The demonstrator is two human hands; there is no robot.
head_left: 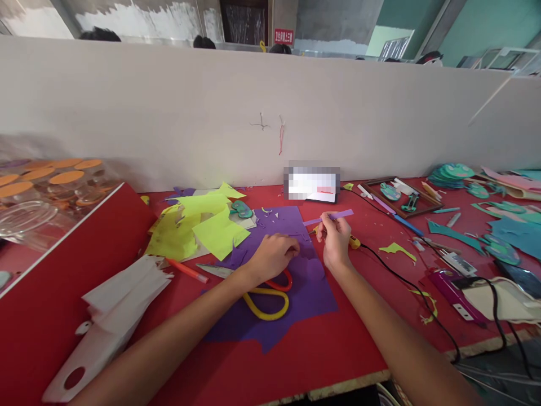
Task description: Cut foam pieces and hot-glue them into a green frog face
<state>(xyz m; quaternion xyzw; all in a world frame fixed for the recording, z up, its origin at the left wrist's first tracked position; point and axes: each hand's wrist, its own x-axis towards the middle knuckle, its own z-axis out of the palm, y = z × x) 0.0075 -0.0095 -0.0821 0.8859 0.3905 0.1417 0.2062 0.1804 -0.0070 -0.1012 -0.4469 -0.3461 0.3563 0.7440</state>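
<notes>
My right hand pinches a narrow purple paper strip that sticks out up and to the right. My left hand rests closed on a purple paper sheet, over the red and yellow handles of a pair of scissors; its fingers curl down and what they grip is hidden. A yellow-tipped tool with a black cord lies just behind my right hand.
Yellow-green paper scraps lie at the back left, with folded white paper and an orange pen nearer. A phone leans on the partition. A tray of tools, teal cutouts and cables fill the right side.
</notes>
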